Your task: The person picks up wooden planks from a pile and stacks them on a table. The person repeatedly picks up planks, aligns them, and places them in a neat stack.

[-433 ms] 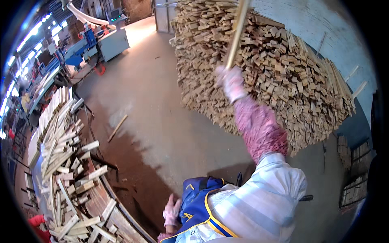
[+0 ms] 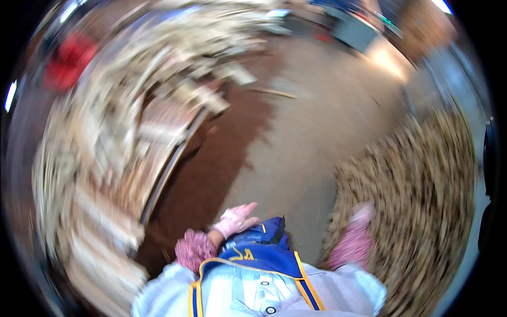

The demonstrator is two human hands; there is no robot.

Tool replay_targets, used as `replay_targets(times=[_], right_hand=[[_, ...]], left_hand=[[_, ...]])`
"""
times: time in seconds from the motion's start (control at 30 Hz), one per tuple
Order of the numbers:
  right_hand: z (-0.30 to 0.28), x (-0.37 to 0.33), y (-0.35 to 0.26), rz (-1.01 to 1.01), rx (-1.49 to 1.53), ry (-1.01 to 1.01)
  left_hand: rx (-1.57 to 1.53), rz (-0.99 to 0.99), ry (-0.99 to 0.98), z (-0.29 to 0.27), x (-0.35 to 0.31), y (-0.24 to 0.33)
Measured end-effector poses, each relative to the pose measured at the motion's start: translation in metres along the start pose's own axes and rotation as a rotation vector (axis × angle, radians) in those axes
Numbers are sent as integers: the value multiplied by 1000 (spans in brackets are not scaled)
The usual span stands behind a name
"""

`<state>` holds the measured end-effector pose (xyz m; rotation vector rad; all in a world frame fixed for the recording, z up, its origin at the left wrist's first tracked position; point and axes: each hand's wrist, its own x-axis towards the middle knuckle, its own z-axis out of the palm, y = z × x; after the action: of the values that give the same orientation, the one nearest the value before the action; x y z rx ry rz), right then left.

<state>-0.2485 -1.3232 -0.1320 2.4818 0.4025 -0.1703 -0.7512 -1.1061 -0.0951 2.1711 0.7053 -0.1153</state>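
My left hand (image 2: 236,219), in a pale pink glove, is open in front of my body with its fingers apart and nothing in it. It hovers over the front of my blue apron (image 2: 266,252) with yellow edging. My right hand (image 2: 363,213), gloved as well, reaches out against the big stack of wooden strips (image 2: 417,195) on the right. Motion blur smears its fingers, so I cannot make out whether it touches the stack or grips anything.
To the left stretches a long worktable (image 2: 174,150) heaped with loose wooden pieces (image 2: 195,92). A person in red (image 2: 71,59) stands beyond it. One wooden stick (image 2: 274,93) lies on the floor. A grey machine cabinet (image 2: 351,30) stands at the far back.
The view has swung left toward the worktable. My right hand, which held a long wooden strip up at the stack, is now lower, with no strip visible. The left hand has risen.
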Motion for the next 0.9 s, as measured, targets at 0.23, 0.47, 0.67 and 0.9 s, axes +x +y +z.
replay_targets(times=[0.23,0.47,0.67,0.9], right_hand=[[-152,-426,-425,-1158,1408,-819],[-309,-557,-607,-1772,687,-11],[-334,-667,-681,-1540,339,186],[-324,-674,-743,-1606,348,14]], left_hand=[[-230,-678,318,-22,-143,-68],[-709,-962,1131,-23,-248,-157],[-646,-950,1280,-62,-283,-229],[-190,-1571,1038,-118,-264,-292]])
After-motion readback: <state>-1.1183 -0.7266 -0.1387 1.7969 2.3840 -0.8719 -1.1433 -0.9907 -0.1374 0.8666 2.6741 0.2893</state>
